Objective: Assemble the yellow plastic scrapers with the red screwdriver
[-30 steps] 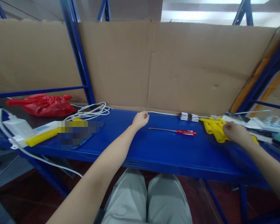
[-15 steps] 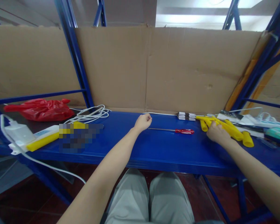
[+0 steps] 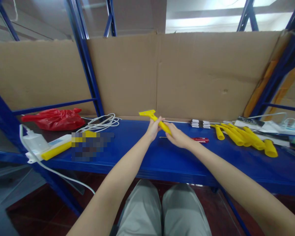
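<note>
Above the middle of the blue shelf, both hands hold one yellow scraper-like tool point(image 3: 165, 127), its wide flat head up and to the left. My left hand point(image 3: 153, 129) is closed round the tool just below the head. Nearer the handle's lower end, my right hand point(image 3: 177, 135) grips it from the right. A screwdriver with a red handle point(image 3: 201, 140) lies on the shelf behind my right wrist, its shaft partly hidden. More yellow tools point(image 3: 254, 140) lie in a pile to the right, beside a small stack of white and dark pieces point(image 3: 200, 124).
On the blue shelf point(image 3: 152, 164) at left are a red plastic bag point(image 3: 60, 119), coiled white cable point(image 3: 103, 123), a power strip with a white plug point(image 3: 35, 141) and another yellow tool point(image 3: 56, 150). Cardboard point(image 3: 211, 75) stands along the back, between blue posts.
My right hand has come from the yellow pile to the middle with one yellow tool. My left hand, nearly fisted before, now grips that tool too. The view has shifted slightly.
</note>
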`<move>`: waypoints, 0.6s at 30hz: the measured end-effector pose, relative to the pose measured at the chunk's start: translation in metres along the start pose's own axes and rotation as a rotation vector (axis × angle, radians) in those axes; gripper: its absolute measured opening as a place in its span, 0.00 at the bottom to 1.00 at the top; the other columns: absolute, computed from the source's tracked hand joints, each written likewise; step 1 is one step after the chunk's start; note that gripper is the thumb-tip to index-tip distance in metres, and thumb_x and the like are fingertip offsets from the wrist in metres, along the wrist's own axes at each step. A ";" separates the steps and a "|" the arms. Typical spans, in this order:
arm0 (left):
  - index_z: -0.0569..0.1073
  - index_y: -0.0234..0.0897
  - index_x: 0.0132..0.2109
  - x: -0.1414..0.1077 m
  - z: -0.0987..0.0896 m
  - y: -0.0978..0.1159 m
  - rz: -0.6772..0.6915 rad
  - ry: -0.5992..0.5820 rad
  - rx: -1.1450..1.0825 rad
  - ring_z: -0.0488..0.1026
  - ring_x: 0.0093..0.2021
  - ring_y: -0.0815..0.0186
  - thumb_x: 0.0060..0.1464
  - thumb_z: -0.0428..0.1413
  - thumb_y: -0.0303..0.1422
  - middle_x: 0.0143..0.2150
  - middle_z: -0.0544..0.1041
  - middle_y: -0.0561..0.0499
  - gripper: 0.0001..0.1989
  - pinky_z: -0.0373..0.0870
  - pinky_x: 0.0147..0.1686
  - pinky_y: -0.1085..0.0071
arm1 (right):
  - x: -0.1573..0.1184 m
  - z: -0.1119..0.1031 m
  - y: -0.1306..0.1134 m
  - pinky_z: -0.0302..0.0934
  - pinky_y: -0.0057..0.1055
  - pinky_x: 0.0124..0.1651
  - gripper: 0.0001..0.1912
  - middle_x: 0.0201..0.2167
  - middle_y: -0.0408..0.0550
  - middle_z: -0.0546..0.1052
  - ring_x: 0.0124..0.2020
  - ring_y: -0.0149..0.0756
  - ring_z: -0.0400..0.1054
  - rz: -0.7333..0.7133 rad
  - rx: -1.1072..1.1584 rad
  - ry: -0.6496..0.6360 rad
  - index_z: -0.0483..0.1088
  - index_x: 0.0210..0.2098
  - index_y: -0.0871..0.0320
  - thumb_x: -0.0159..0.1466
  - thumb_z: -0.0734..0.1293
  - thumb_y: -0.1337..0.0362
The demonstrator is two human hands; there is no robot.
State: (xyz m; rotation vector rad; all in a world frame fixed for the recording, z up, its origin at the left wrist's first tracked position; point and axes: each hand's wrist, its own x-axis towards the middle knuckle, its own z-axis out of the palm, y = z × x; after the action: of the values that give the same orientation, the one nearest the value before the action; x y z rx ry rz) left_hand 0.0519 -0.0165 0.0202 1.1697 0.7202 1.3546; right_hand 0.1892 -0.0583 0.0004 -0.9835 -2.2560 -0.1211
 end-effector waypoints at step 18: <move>0.59 0.39 0.32 -0.003 -0.018 0.007 -0.483 -0.274 0.142 0.54 0.11 0.76 0.45 0.48 0.23 0.16 0.59 0.61 0.08 0.52 0.13 0.80 | -0.022 -0.055 0.032 0.59 0.29 0.33 0.15 0.28 0.49 0.77 0.28 0.36 0.69 0.258 -0.109 0.036 0.74 0.32 0.59 0.60 0.57 0.61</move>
State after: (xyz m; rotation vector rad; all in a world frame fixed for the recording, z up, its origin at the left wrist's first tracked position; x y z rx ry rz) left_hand 0.0321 -0.0161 0.0200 1.1693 0.8416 0.7355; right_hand 0.2518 -0.0674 0.0246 -1.3103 -2.0871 -0.1484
